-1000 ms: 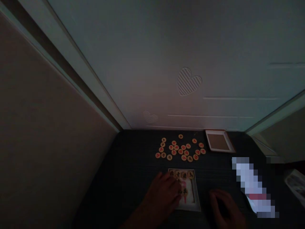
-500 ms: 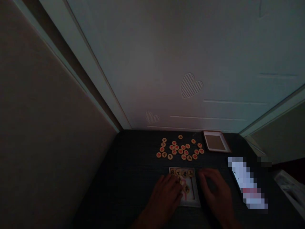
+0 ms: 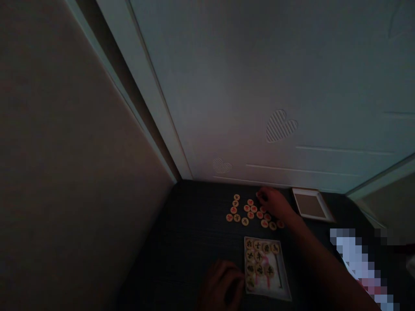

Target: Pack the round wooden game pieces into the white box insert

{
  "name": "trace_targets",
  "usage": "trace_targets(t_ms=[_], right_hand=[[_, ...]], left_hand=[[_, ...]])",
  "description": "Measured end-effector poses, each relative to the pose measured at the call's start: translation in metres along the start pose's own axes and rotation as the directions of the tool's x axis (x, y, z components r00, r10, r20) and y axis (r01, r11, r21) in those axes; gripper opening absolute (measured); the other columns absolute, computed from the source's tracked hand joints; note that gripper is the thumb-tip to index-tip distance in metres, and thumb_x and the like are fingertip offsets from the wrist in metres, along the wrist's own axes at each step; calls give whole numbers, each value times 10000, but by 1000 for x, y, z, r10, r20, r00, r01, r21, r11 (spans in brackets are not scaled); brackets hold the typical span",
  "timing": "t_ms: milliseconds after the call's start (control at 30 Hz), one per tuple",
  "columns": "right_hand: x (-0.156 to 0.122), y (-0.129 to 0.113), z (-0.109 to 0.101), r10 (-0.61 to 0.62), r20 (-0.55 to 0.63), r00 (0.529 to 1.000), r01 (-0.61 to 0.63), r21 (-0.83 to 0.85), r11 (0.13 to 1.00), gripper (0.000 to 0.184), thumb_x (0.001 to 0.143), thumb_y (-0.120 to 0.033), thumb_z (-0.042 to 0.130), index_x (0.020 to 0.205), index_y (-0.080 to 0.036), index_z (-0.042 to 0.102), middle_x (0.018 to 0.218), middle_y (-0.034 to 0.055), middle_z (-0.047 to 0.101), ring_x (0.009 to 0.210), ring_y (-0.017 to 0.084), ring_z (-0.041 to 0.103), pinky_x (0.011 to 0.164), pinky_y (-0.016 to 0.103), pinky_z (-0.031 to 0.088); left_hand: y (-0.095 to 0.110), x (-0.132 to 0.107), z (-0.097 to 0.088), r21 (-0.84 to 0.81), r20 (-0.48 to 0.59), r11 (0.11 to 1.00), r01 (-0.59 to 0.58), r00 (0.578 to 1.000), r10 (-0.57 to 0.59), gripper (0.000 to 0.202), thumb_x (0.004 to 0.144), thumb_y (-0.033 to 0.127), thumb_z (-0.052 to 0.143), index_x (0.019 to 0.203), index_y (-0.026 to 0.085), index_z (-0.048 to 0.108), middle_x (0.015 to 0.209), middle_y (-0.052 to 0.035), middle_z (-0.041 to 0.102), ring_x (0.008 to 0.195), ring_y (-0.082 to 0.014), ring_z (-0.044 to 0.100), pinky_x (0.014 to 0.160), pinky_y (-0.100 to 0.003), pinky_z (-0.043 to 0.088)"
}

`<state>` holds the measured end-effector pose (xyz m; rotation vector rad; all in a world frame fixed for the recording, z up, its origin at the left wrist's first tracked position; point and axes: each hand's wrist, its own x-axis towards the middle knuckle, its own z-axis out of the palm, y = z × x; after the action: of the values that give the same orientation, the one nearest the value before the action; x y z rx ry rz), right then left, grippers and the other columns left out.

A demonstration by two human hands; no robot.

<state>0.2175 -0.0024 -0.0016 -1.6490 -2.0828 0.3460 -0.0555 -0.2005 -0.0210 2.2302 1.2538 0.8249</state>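
Observation:
My right hand (image 3: 270, 201) reaches to the far part of the dark table, its fingertips pinched on a round wooden Chinese chess piece (image 3: 258, 195) that is mostly hidden. Loose pieces with red or black characters, such as a red one (image 3: 234, 210), lie around and left of it. Nearer to me is a shallow white box (image 3: 285, 285), with black-marked pieces laid in rows inside and bare space on its right side. My left hand (image 3: 222, 283) lies by the box's left edge, loosely curled with a gap between thumb and fingers; I cannot tell if it touches the box.
At the back right lies an open box lid (image 3: 311, 205) with a white rim. A blurred-out bright device (image 3: 356, 263) lies at the table's right side. Behind the table (image 3: 168, 250) rises a pale panel with embossed hearts (image 3: 281, 126); a wall is at the left.
My right hand has moved from beside the box to the far pieces and closed on one. My left hand has drawn back from over the box to its left side, uncovering the rows.

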Motion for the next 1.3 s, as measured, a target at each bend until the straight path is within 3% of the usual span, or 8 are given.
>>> trace_targets(t_ms=[167, 300, 467, 567, 633, 933, 1167, 1300], right_hand=[[-3, 0, 3, 27, -17, 999, -27, -13, 1000, 133, 909, -191, 602, 1006, -208, 692, 1050, 88, 739, 965, 215, 674, 907, 348, 507], [-22, -15, -15, 26, -74, 997, -26, 4, 1000, 168, 927, -194, 584, 1063, -210, 681, 1077, 82, 732, 1029, 218, 666, 939, 366, 511], [-115, -49, -30, -56, -141, 988, 63, 46, 997, 168, 970, -291, 585, 1111, -261, 672, 1100, 45, 727, 1035, 208, 675, 934, 381, 532], [-169, -65, -19, -41, -132, 990, 42, 7, 999, 143, 969, -298, 607, 1094, -285, 675, 1056, 26, 730, 964, 207, 685, 879, 376, 543], [-188, -70, -9, -10, -146, 989, 3, -49, 999, 129, 962, -308, 625, 1076, -278, 677, 1040, 35, 730, 943, 225, 681, 843, 388, 530], [-192, -73, 6, -18, -138, 990, -10, -194, 981, 100, 973, -251, 603, 1023, -281, 684, 1043, 30, 720, 971, 245, 644, 795, 391, 445], [-211, -66, 12, -56, -210, 976, 7, -226, 974, 129, 973, -279, 594, 1062, -286, 688, 1092, 38, 733, 980, 261, 641, 814, 416, 445], [-218, -60, 13, -117, -198, 973, 62, -263, 963, 236, 943, -284, 623, 1172, -306, 675, 1151, 39, 735, 1042, 274, 649, 838, 425, 467]], left_hand=[[-1, -7, 18, -99, -62, 992, 79, 994, -86, 152, 977, 230, 584, 1051, 274, 709, 1043, -48, 715, 967, -187, 713, 854, -299, 616], [2, -6, 29, -142, -85, 983, 118, 988, -131, 199, 1019, 364, 544, 1038, 277, 722, 1048, -60, 718, 962, -196, 719, 856, -307, 622], [5, -4, 31, -202, -131, 954, 221, 959, -250, 319, 1013, 516, 523, 1004, 294, 751, 1060, -73, 722, 972, -219, 724, 883, -345, 622], [7, -1, 27, -229, -130, 942, 247, 951, -281, 332, 1000, 535, 538, 984, 290, 761, 1072, -77, 716, 980, -225, 722, 888, -351, 619], [8, 1, 24, -240, -144, 937, 253, 946, -292, 328, 1000, 520, 542, 975, 279, 762, 1061, -80, 714, 963, -224, 723, 871, -347, 623], [10, 3, 20, -211, -234, 947, 241, 929, -288, 333, 995, 498, 561, 938, 240, 764, 1020, -91, 726, 899, -217, 739, 773, -313, 637], [15, 6, 18, -193, -208, 949, 249, 935, -288, 375, 991, 540, 548, 922, 247, 772, 994, -90, 738, 849, -214, 739, 740, -315, 641], [14, 6, 20, -166, -194, 955, 246, 941, -276, 357, 999, 519, 539, 932, 250, 764, 1009, -92, 745, 850, -216, 743, 773, -335, 643]])
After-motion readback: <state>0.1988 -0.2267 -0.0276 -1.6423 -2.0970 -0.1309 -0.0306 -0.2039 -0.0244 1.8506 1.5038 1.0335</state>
